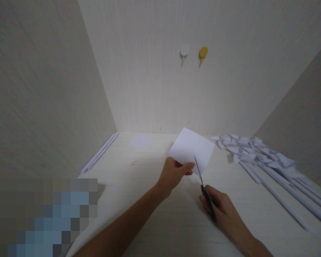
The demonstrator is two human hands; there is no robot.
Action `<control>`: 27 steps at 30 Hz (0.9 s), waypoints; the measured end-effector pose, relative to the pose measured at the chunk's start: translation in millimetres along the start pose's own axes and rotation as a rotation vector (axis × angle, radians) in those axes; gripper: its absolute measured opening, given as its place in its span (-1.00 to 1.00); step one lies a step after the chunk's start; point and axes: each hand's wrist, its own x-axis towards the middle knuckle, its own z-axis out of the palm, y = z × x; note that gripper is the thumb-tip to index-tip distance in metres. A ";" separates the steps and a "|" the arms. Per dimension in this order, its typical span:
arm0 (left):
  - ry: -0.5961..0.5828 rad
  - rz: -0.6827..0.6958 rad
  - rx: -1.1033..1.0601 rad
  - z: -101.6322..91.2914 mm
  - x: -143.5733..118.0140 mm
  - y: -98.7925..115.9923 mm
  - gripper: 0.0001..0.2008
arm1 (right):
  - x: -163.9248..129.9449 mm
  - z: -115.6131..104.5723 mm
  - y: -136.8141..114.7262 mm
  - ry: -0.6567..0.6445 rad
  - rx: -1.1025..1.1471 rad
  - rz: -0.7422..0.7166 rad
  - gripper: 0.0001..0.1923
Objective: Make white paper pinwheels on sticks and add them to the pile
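Observation:
A white square sheet of paper (191,144) is held up above the table, turned with one corner toward me. My left hand (173,175) pinches its near edge between thumb and fingers. In my right hand (219,207) is a pair of scissors (209,203) with black handles, the fingers wrapped round the grips. The blades point away from me and lie over the paper's near corner, just right of my left thumb. How far the blades are parted is hard to make out.
On the right of the pale table (149,214) lie several white paper pinwheels (254,153) on rolled paper sticks (280,203). More rolled sticks (100,153) lie at the left edge, near a flat paper square (140,140). White (184,50) and yellow hooks (203,52) are on the back wall.

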 end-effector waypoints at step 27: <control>0.010 -0.009 0.003 -1.0 1.1 -2.9 -0.79 | 0.5 -2.9 -1.9 0.002 -0.027 -0.003 -0.69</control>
